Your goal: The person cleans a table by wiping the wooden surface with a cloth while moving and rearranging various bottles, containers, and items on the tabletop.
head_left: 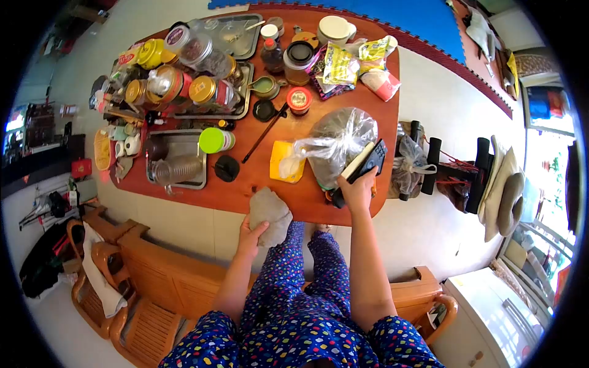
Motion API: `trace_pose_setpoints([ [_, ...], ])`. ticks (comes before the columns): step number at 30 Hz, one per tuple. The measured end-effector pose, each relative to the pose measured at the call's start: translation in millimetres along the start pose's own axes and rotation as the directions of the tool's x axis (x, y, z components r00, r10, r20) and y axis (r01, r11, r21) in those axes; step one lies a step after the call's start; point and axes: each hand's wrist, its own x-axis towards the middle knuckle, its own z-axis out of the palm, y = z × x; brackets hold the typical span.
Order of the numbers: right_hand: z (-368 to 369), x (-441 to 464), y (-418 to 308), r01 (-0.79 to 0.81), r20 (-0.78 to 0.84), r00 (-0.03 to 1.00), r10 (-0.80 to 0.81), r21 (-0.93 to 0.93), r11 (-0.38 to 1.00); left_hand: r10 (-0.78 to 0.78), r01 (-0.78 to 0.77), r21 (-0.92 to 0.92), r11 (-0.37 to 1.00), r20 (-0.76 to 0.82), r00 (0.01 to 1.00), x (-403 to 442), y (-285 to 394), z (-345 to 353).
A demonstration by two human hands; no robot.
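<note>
My left hand [250,238] is closed on a folded grey cloth [270,216] at the table's near edge. My right hand [358,191] grips a black remote control [373,161], or a similar flat device with buttons. Against it lies a slim item with a pale edge, like a small notebook [358,161]; whether my fingers hold that too I cannot tell. Just beyond my right hand stands a knotted clear plastic bag [343,132] with dark contents. A yellow packet [286,161] lies left of the bag. Some dark item under my right hand is partly hidden.
The wooden table [257,172] carries a metal tray [202,181] with a ribbed clear container, a green-lidded jar [216,140], a black lid [226,168] and a thin dark stick [264,134]. Jars and packets crowd the far side. A wooden bench [178,260] stands behind me.
</note>
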Motion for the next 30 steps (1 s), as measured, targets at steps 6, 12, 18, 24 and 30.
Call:
trace_pose_setpoints([
  [6,-6.3,-1.5,-1.9,-0.052,0.049,0.997,0.060,-0.139,0.989,-0.032,0.024,0.083,0.996,0.099,0.995,12.6,9.8,12.3],
  [12,-14.0,-3.5,3.1,-0.064,0.074,0.994,0.078,-0.168,0.984,-0.061,0.040,0.181,0.983,0.113,0.992,25.9,13.4,11.5],
  [18,-13.9,-3.7,19.5,-0.033,0.077,0.996,0.043,-0.126,0.992,-0.079,0.062,0.241,0.969,0.064,0.995,23.5,11.4,2.9],
  [24,-38.1,-13.4,41.1,0.082,0.016,0.997,-0.082,-0.026,0.996,-0.155,0.103,0.271,0.957,0.177,0.972,-14.2,18.1,15.0],
  [30,-116.8,-46.3,63.4,0.063,0.455,0.877,-0.154,0.210,0.976,-0.095,-0.161,0.468,0.869,0.476,0.874,-76.0,24.0,109.9],
])
